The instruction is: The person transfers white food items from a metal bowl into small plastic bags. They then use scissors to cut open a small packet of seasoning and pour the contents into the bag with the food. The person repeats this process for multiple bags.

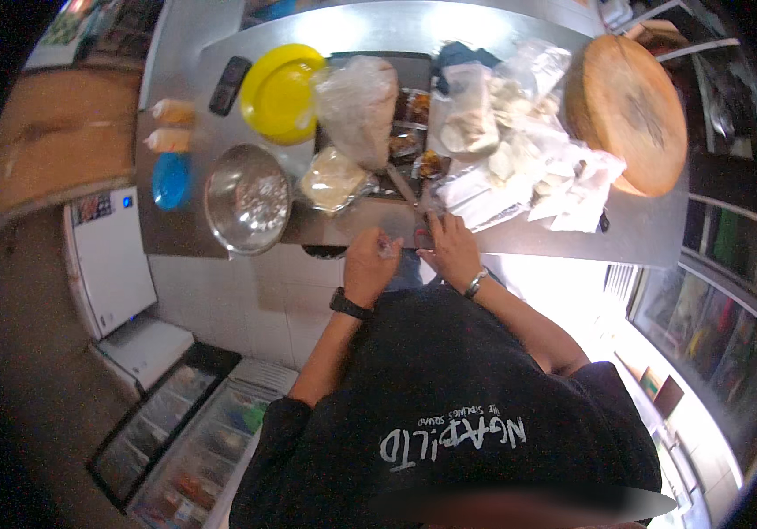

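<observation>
At the front edge of the steel table, my left hand (370,261) has its fingers curled around a small piece of clear plastic (386,247). My right hand (456,248) rests palm down beside it, with fingers stretched and thumb apart. Just past its fingertips lies the edge of a clear plastic bag (477,198). Between my hands and the dark tray (411,66) is a knife (402,185), its blade pointing away from me. A small red-and-black object (422,235) sits by my right thumb; whether it is the knife's handle is unclear.
A packet of pale flat sheets (332,180), a large filled plastic bag (360,109) and small packets of brown food (405,144) lie ahead. Leftward are a steel bowl (247,198), yellow plate (280,92), phone-like device (229,86) and sauce bottles (173,139). A round wooden chopping block (636,116) stands right.
</observation>
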### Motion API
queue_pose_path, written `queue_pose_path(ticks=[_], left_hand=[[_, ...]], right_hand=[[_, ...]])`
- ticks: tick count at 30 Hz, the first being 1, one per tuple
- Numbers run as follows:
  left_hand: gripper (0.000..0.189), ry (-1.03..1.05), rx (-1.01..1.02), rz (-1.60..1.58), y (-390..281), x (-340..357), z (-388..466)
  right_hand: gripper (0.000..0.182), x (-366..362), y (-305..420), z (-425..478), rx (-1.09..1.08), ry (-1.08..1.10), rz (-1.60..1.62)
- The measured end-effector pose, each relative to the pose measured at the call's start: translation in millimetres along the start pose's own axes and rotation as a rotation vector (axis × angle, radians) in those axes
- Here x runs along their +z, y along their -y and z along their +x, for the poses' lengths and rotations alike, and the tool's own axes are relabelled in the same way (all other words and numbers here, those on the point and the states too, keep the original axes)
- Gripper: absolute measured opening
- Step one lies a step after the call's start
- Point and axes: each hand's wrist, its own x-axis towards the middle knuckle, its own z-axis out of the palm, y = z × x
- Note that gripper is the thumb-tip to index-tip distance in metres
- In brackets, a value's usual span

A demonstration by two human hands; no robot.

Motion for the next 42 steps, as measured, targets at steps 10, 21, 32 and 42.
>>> queue_pose_path(ticks=[10, 21, 32, 42], left_hand=[[0.029, 0.004, 0.246, -0.083, -14, -2, 35], [0.028, -0.099, 0.371, -0.206, -20, 2, 38], [0.031, 0.131, 0.333, -0.192, -23, 62, 58], [0.033, 0.067, 0.232, -0.229, 16, 66, 51]], right_hand=[[0.060, -3, -24, -16, -0.068, -0.096, 0.036], [0.061, -124, -112, -100, 0.161, -0.284, 0.728], [0.052, -217, -347, -45, 0.573, -0.774, -0.192], [0.036, -45, -125, -67, 0.829, 0.048, 1.462]])
